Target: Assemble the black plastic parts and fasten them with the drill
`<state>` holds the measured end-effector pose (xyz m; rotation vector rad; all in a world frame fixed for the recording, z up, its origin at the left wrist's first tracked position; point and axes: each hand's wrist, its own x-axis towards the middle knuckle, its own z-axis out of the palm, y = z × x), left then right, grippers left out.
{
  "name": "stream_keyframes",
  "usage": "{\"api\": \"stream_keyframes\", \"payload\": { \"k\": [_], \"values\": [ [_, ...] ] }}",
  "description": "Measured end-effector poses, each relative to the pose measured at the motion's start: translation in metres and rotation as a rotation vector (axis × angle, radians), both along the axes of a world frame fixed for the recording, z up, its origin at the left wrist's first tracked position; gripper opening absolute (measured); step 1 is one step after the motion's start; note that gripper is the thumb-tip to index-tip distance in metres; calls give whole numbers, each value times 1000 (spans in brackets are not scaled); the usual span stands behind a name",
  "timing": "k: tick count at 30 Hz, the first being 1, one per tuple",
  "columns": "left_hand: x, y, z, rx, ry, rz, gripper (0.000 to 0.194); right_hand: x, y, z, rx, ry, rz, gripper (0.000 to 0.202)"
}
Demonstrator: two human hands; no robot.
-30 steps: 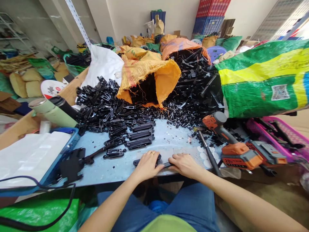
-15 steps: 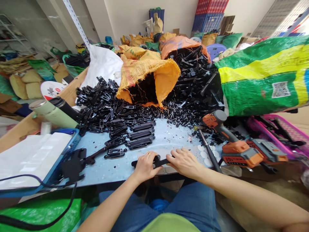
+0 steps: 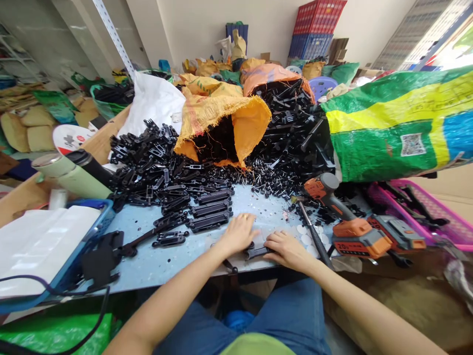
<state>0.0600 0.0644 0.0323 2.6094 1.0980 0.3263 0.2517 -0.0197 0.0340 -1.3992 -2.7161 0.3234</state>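
My right hand (image 3: 286,249) is closed on one end of a black plastic arm (image 3: 257,252) at the table's front edge. My left hand (image 3: 239,232) reaches forward above the same part, its fingers pointing up and right; whether anything is under them is hidden. Below my left wrist a thin black piece (image 3: 229,266) pokes out over the edge. Several finished-looking black arms (image 3: 210,208) lie in a row ahead and to the left. Loose screws (image 3: 275,180) are scattered beyond my hands.
An orange and grey power drill (image 3: 351,224) and a hammer (image 3: 314,231) lie at the right, beside a pink basket (image 3: 454,222). A yellow sack (image 3: 221,113) and black parts fill the back. A blue basket (image 3: 107,212) stands left.
My left hand has let go of the black arm and moved forward and to the right. The camera view has shifted slightly. My right hand remains at the part.
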Motion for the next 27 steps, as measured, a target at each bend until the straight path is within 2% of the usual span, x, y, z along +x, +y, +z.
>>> {"api": "stream_keyframes", "payload": {
  "k": [1,3,5,7,9,13,16,19,21,23,25,27],
  "values": [
    [14,21,1,-6,41,52,33,3,-4,-2,-8,12,-13,35],
    [40,64,3,-3,45,98,35,7,-11,-3,-25,27,-38,35],
    [57,97,0,-2,49,120,35,9,-13,-2,-50,43,-60,34],
    [67,114,-5,1,54,124,30,12,-2,-1,-50,63,-119,34],
    [72,115,-12,7,60,114,26,15,26,-2,6,42,-256,33],
    [61,92,-13,21,67,100,26,19,104,-7,134,-99,-575,29],
    [23,66,-3,36,59,108,28,17,141,-14,134,-112,-624,23],
    [-41,30,8,15,-11,122,26,17,138,-21,126,-99,-615,21],
    [-85,4,11,-43,-100,163,24,19,123,-24,127,-86,-596,22],
    [-118,-19,12,-129,-139,197,22,20,108,-26,120,-79,-570,22],
    [-134,-35,11,-190,-134,203,23,19,98,-26,112,-51,-539,19],
    [-136,-43,10,-197,-101,189,26,15,93,-25,104,57,-508,16]
  ]
}}
